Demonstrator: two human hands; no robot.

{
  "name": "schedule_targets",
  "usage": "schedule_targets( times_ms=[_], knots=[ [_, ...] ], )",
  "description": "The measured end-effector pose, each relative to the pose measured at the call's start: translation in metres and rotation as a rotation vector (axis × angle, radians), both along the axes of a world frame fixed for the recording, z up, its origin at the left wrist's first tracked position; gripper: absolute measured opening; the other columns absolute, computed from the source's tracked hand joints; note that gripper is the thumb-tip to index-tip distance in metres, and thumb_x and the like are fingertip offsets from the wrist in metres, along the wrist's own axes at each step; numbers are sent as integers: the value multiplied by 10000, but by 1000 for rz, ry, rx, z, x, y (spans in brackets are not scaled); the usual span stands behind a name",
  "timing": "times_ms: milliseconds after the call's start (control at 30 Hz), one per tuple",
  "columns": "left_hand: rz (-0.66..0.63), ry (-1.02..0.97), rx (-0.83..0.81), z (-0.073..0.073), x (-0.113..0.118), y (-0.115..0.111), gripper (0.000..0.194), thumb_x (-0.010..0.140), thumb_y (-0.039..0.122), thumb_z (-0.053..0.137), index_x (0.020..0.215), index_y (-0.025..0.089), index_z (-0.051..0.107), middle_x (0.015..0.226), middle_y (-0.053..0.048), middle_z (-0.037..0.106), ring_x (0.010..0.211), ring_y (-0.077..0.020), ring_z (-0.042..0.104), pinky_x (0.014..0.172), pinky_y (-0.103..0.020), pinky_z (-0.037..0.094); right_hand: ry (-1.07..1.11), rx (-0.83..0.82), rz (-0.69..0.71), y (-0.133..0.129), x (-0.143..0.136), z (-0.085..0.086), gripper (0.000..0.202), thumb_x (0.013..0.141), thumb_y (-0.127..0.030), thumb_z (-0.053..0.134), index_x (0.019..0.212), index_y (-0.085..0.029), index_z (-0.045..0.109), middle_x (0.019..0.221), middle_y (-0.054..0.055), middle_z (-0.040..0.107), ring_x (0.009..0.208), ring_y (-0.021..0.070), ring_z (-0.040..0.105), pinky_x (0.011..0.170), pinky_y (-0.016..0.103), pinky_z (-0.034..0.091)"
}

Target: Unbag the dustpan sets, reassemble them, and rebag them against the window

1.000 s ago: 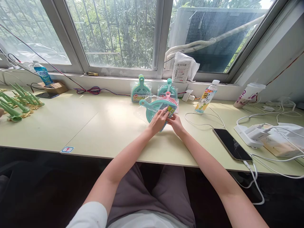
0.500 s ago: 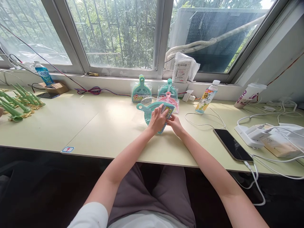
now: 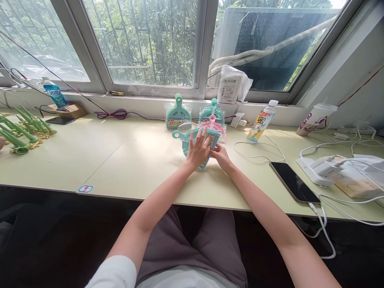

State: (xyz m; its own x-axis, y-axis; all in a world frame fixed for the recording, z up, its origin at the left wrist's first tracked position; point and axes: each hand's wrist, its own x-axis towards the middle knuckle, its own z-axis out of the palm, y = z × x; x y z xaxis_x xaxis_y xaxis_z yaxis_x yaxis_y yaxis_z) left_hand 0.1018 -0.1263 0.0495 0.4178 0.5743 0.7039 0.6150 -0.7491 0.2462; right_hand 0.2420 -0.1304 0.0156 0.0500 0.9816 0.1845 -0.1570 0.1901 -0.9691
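A teal toy-sized dustpan set [image 3: 185, 140] in clear wrapping is held tilted above the table's middle, its handle pointing left and a printed label along its right side. My left hand [image 3: 198, 149] lies across its face, fingers spread and pressed flat near the label. The right edge is gripped by my right hand [image 3: 222, 157], whose fingertips are partly hidden behind it. Just beyond stand a wrapped green dustpan set [image 3: 179, 114], a teal one [image 3: 214, 112] and, before the latter, a pink one [image 3: 220, 127] partly covered by the held set.
To the right are a drink bottle [image 3: 261, 122], a phone [image 3: 294, 182] on a cable, a white power strip [image 3: 313, 173] and a lidded cup [image 3: 315, 119]. Green plastic parts [image 3: 25, 130] lie far left, near another person's fingers [image 3: 1, 142]. A bundled wire [image 3: 112, 114] runs along the wall.
My left hand's fingers have spread apart and flattened over the label, shifting slightly left. My right hand and the dustpan set have stayed nearly still.
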Motion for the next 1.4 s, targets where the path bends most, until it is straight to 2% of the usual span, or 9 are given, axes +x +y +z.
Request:
schedule_targets(
  times_ms=[233, 500, 833, 1000, 1100, 1200, 1267, 1333, 1400],
  knots=[
    [-173, -180, -75, -4, 0, 5, 470, 888, 210, 484, 1351, 261, 548, 1530, -95, 343, 1457, -349, 197, 1163, -672, 114, 8, 4, -13, -1, -1, 2, 588, 545, -440, 851, 1052, -218, 649, 845, 31, 725, 780, 204, 678, 765, 387, 550],
    [-76, -83, 11, -5, 0, 5, 498, 901, 187, 459, 1395, 248, 486, 1549, -77, 316, 1469, -293, 186, 1189, -614, 59, 38, 3, -18, -3, 0, 5, 533, 554, -415, 854, 1005, -213, 654, 875, 35, 724, 801, 197, 674, 774, 375, 546],
    [-97, -114, -21, -6, -1, 6, 510, 895, 213, 473, 1404, 246, 467, 1514, -103, 372, 1461, -313, 201, 1182, -620, 86, 34, 6, -29, -4, -1, 6, 513, 560, -427, 852, 985, -215, 658, 892, 39, 733, 837, 208, 682, 783, 379, 559],
    [78, -229, 10, -1, 1, -1, 572, 920, 293, 460, 1470, 209, 328, 1568, -127, 243, 1471, -285, 174, 1182, -533, 219, 88, 41, -66, -3, 2, 7, 474, 578, -405, 849, 967, -223, 648, 978, 41, 729, 922, 220, 686, 847, 403, 567],
    [295, -512, 55, 0, -1, 5, 640, 934, 315, 441, 1495, 153, 178, 1583, -183, 135, 1486, -267, 111, 1182, -493, 244, 153, 45, -138, -1, 5, 8, 475, 557, -394, 860, 935, -222, 629, 979, 40, 726, 966, 236, 681, 887, 425, 569],
    [445, -778, -36, -3, -7, 24, 747, 935, 364, 469, 1505, 212, 11, 1586, -188, 83, 1488, -256, 101, 1171, -477, 275, 217, 39, -197, 1, 9, 8, 486, 542, -382, 866, 922, -223, 608, 988, 39, 718, 998, 239, 673, 922, 428, 564],
    [340, -911, -250, -5, -10, 37, 803, 928, 370, 502, 1496, 241, -51, 1573, -203, 126, 1460, -255, 228, 1111, -450, 376, 246, 42, -217, 2, 11, 7, 491, 539, -370, 866, 923, -223, 598, 999, 40, 710, 1018, 237, 667, 943, 420, 558],
    [92, -998, -555, -8, -10, 45, 785, 932, 355, 506, 1491, 230, -30, 1530, -208, 266, 1380, -240, 397, 1043, -421, 449, 259, 48, -228, 2, 12, 5, 487, 544, -364, 864, 924, -223, 594, 1011, 42, 704, 1036, 237, 662, 958, 416, 553],
    [-206, -1001, -839, -10, -7, 45, 705, 922, 351, 526, 1479, 206, 119, 1431, -182, 450, 1272, -240, 525, 1010, -427, 475, 259, 54, -235, 4, 13, 4, 478, 551, -367, 861, 922, -227, 594, 1028, 45, 700, 1058, 243, 655, 970, 422, 549]
  ],
)
